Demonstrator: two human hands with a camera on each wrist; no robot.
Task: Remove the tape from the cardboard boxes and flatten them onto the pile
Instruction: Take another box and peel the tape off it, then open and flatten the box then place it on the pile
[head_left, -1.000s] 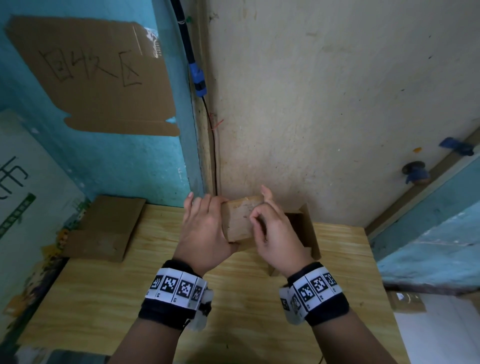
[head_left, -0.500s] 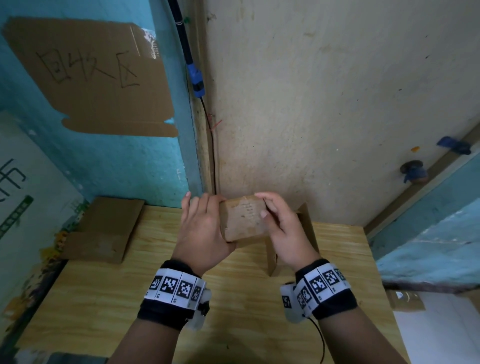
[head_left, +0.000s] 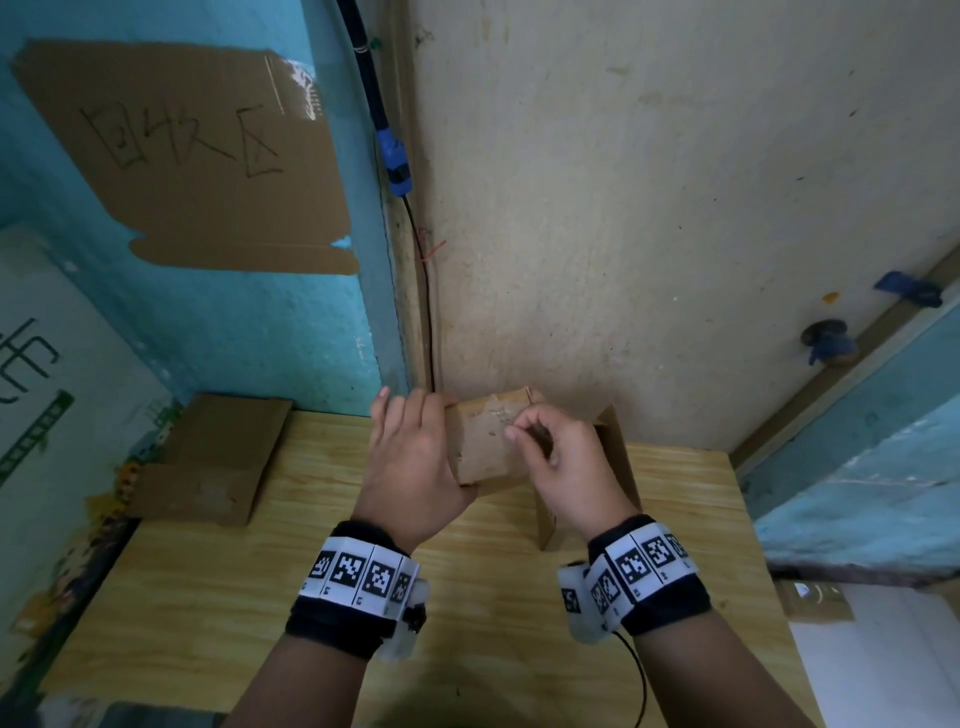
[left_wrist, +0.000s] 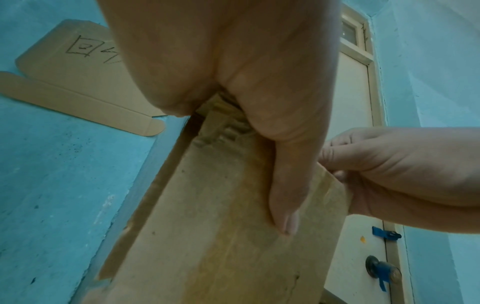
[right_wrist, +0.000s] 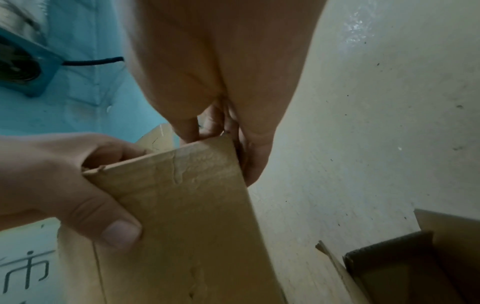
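Observation:
My left hand (head_left: 431, 447) grips a small brown cardboard box (head_left: 483, 447) by its left side and holds it above the wooden table (head_left: 218, 597). In the left wrist view its thumb (left_wrist: 285, 195) lies flat on the box face (left_wrist: 221, 236). My right hand (head_left: 519, 431) has its fingers curled, and thumb and forefinger pinch the clear wrinkled tape (right_wrist: 176, 164) at the box's upper edge. The right wrist view shows these fingertips (right_wrist: 215, 131) at that edge. Whether the tape has lifted off the cardboard cannot be seen.
A pile of flattened cardboard (head_left: 213, 457) lies at the table's far left corner. A second, opened box (head_left: 618, 457) stands behind my right hand, against the beige wall. A cardboard sign (head_left: 197, 156) hangs on the blue wall, and a black cable (head_left: 415, 234) runs down the corner.
My right hand's fingers, spread over the box top before, have curled into a pinch at the tape. The left hand keeps its grip and the box has barely shifted.

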